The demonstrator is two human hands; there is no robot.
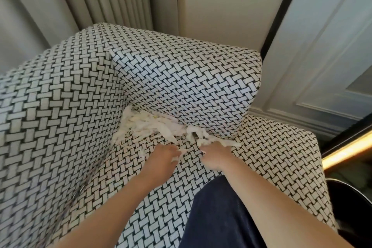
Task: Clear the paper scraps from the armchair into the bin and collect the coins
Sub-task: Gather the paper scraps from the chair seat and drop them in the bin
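Paper scraps (153, 125) are heaped in the back corner of the armchair (60, 106) seat. Left hand (163, 157) has its fingers curled on a few strands. Right hand (216, 156) is at the pile's edge, grip too blurry to tell.

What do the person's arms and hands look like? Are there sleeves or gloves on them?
No gloves and no sleeves show: the left hand and right hand are bare, and so are both forearms as far as the picture's edge. I see no ring, watch or bracelet, though the picture is blurry. Dark blue cloth, probably a trouser leg, shows between them.
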